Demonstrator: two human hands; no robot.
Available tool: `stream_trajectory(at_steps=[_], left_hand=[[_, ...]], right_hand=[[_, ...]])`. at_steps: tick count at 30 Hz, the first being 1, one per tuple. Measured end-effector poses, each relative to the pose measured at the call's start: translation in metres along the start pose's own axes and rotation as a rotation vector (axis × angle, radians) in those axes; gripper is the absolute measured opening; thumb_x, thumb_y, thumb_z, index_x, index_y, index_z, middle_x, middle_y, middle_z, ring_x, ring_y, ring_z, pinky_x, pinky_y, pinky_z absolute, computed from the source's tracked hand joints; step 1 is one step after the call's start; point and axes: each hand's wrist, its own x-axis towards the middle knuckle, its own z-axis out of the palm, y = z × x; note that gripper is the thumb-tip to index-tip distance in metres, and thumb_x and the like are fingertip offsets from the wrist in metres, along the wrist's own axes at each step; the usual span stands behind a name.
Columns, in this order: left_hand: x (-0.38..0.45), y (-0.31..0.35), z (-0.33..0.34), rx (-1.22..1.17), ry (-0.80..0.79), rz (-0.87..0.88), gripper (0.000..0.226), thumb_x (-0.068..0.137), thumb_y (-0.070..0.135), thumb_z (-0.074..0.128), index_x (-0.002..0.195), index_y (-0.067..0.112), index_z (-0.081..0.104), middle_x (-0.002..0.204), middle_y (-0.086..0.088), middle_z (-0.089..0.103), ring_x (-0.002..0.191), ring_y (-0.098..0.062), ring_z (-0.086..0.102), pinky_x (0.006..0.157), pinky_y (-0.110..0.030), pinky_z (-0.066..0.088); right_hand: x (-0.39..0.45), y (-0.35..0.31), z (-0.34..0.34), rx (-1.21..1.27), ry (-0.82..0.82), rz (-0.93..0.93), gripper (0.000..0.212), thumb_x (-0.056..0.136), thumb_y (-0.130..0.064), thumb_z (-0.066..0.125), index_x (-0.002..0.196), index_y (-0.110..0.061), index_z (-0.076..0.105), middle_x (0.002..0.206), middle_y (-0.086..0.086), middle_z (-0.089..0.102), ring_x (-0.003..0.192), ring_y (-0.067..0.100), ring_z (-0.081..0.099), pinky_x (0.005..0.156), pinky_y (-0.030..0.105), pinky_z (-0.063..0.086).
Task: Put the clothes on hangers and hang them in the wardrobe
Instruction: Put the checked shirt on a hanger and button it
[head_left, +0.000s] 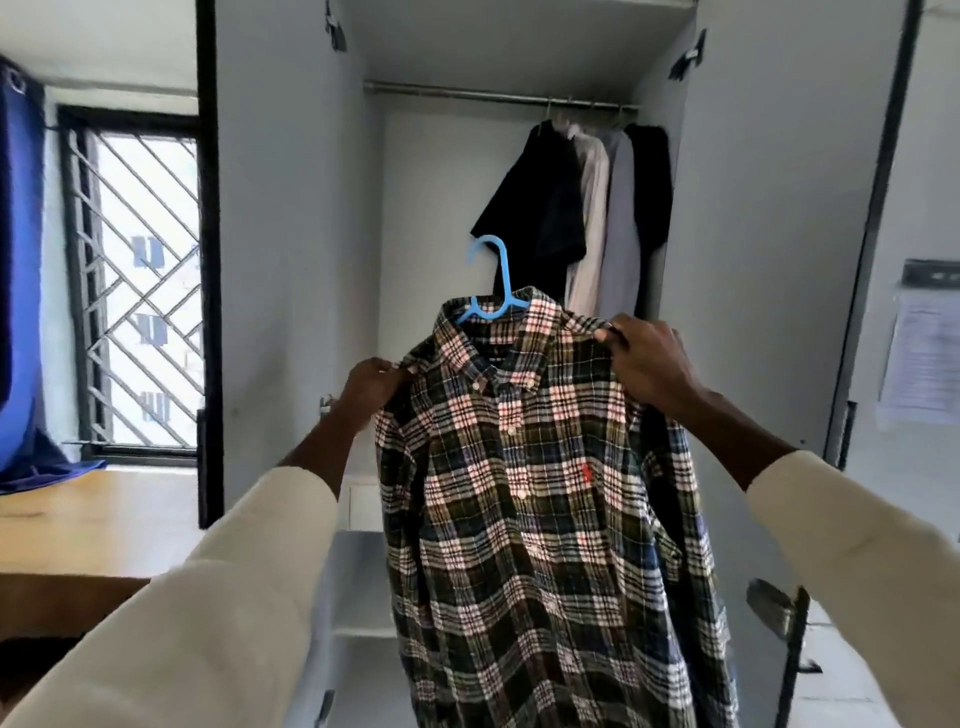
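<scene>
A plaid shirt (540, 493) hangs on a blue plastic hanger (493, 280), whose hook sticks up out of the collar. I hold the shirt up in front of the open wardrobe (291, 234). My left hand (371, 384) pinches its left shoulder and my right hand (652, 364) grips its right shoulder. The hanger's arms are hidden inside the shirt. The metal rail (467, 94) runs across the top of the wardrobe, well above the hook. Several hung clothes (587, 208), dark and pale, sit at the rail's right end.
Both wardrobe doors stand open, the right door (779, 234) close to my right arm. The rail's left half is bare. A wooden desk (78, 519) and a barred window (140, 280) with a blue curtain (21, 286) are at left. Shelves (363, 631) show low inside the wardrobe.
</scene>
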Motion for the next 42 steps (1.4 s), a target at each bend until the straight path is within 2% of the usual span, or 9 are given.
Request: stream_trajectory(at_steps=[5,7,13,17,23,26,29,36,42], left_hand=[[0.136,0.014,0.037,-0.199,-0.054,-0.009,0.057,0.081,0.053,0.074,0.113,0.009,0.059,0.100,-0.007,0.066,0.079,-0.017,0.062,0.061,-0.025,0.047],[0.198,0.017,0.047,-0.192,-0.130,-0.043,0.066,0.077,0.057,0.076,0.108,0.000,0.067,0.097,-0.009,0.072,0.083,-0.025,0.069,0.067,-0.029,0.053],[0.335,0.022,0.081,-0.096,-0.238,0.087,0.039,0.084,0.042,0.069,0.107,0.011,0.072,0.099,-0.013,0.075,0.091,-0.032,0.072,0.090,-0.050,0.057],[0.392,0.033,0.092,-0.042,-0.217,0.267,0.034,0.082,0.042,0.069,0.104,0.016,0.070,0.094,-0.007,0.075,0.086,-0.027,0.073,0.080,-0.042,0.060],[0.478,0.042,0.117,-0.042,-0.031,0.488,0.063,0.085,0.035,0.073,0.128,0.031,0.027,0.103,-0.004,0.065,0.087,-0.026,0.066,0.080,-0.039,0.055],[0.532,0.044,0.135,0.024,0.101,0.723,0.041,0.093,0.019,0.064,0.128,0.027,0.044,0.110,0.007,0.059,0.094,-0.015,0.061,0.087,-0.025,0.046],[0.609,0.050,0.149,0.153,0.146,0.827,0.023,0.089,0.003,0.063,0.105,0.016,0.074,0.103,0.002,0.068,0.089,-0.013,0.065,0.080,-0.006,0.044],[0.729,0.082,0.199,0.041,0.060,0.683,0.025,0.091,0.010,0.061,0.114,0.004,0.071,0.110,-0.011,0.070,0.101,-0.026,0.067,0.087,-0.033,0.054],[0.783,0.103,0.244,0.032,0.015,0.746,0.023,0.094,0.016,0.061,0.109,0.000,0.070,0.106,-0.012,0.068,0.095,-0.023,0.064,0.080,-0.025,0.049]], right_hand=[[0.108,0.020,0.028,-0.035,0.150,0.080,0.025,0.099,-0.027,0.047,0.098,-0.008,0.064,0.096,0.020,0.068,0.086,0.042,0.060,0.074,0.047,0.051],[0.163,0.024,0.044,-0.058,0.215,0.104,0.026,0.099,-0.028,0.047,0.097,-0.008,0.063,0.097,0.019,0.068,0.087,0.040,0.061,0.075,0.047,0.051],[0.298,0.023,0.070,-0.072,0.402,0.155,0.028,0.096,-0.028,0.047,0.099,-0.006,0.063,0.103,0.019,0.067,0.092,0.040,0.061,0.078,0.043,0.049],[0.374,0.022,0.075,-0.098,0.488,0.162,0.024,0.092,-0.019,0.048,0.099,-0.002,0.064,0.106,0.022,0.065,0.096,0.042,0.060,0.075,0.038,0.043],[0.465,0.039,0.126,-0.169,0.570,0.150,0.027,0.094,-0.017,0.047,0.108,0.000,0.063,0.114,0.023,0.065,0.105,0.042,0.060,0.086,0.041,0.048],[0.518,0.053,0.154,-0.212,0.620,0.099,0.029,0.092,-0.016,0.045,0.113,-0.003,0.059,0.116,0.025,0.064,0.106,0.044,0.060,0.086,0.043,0.047],[0.579,0.065,0.174,-0.201,0.665,0.022,0.025,0.092,-0.014,0.045,0.112,-0.007,0.059,0.114,0.027,0.064,0.104,0.045,0.059,0.081,0.041,0.045],[0.692,0.086,0.209,-0.178,0.719,-0.052,0.017,0.082,-0.012,0.049,0.090,-0.008,0.064,0.103,0.020,0.068,0.099,0.040,0.063,0.081,0.039,0.050],[0.744,0.096,0.224,-0.215,0.805,-0.002,0.024,0.083,-0.009,0.049,0.097,-0.005,0.068,0.106,0.021,0.068,0.102,0.040,0.065,0.089,0.042,0.051]])
